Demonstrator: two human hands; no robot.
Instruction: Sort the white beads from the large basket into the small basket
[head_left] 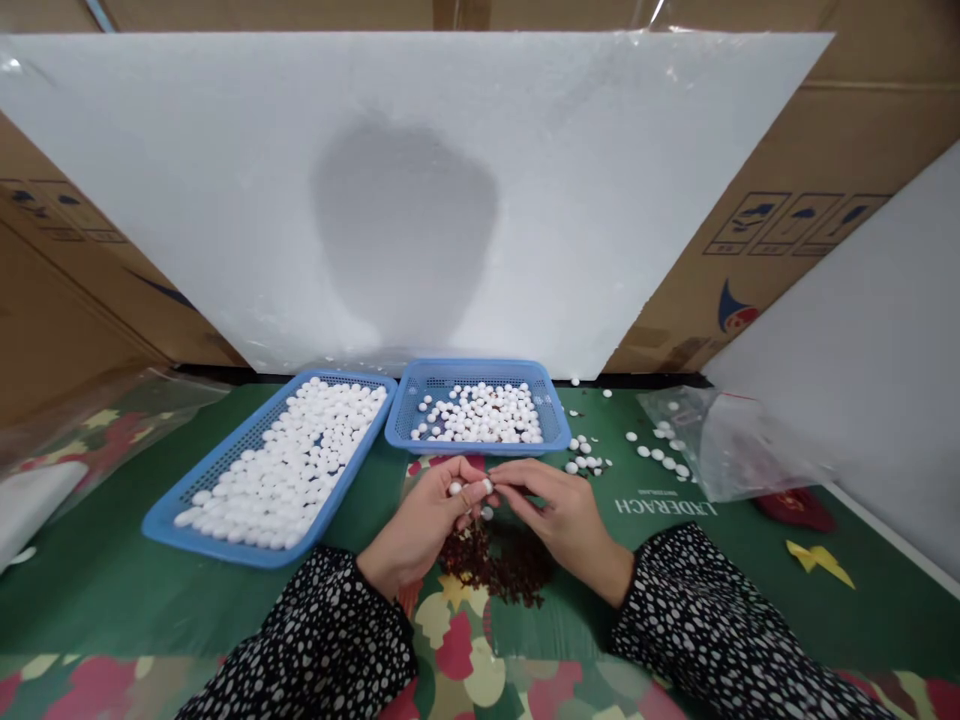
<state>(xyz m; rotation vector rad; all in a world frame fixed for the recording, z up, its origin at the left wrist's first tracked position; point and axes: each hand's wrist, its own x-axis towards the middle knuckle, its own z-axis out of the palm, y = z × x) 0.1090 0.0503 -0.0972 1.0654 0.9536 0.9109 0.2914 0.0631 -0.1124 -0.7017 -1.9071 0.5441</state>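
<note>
Both hands meet in front of the right blue basket. My left hand (424,515) is closed around small white balls, one (455,488) showing at its fingers and another (487,486) at the thumb tip. My right hand (559,508) has its fingers pinched together beside that second ball; what lies between them is too small to make out. Below the hands, a heap of dark reddish-brown bits (510,572) lies on the green surface. One more white ball (487,513) shows just under the fingers.
Two blue baskets with white balls stand behind: a long one (217,553) at left, a smaller one (480,449) at centre. Loose balls (657,455), a clear plastic bag (731,445) and a yellow scrap (819,560) lie right. A white board (570,200) rises behind.
</note>
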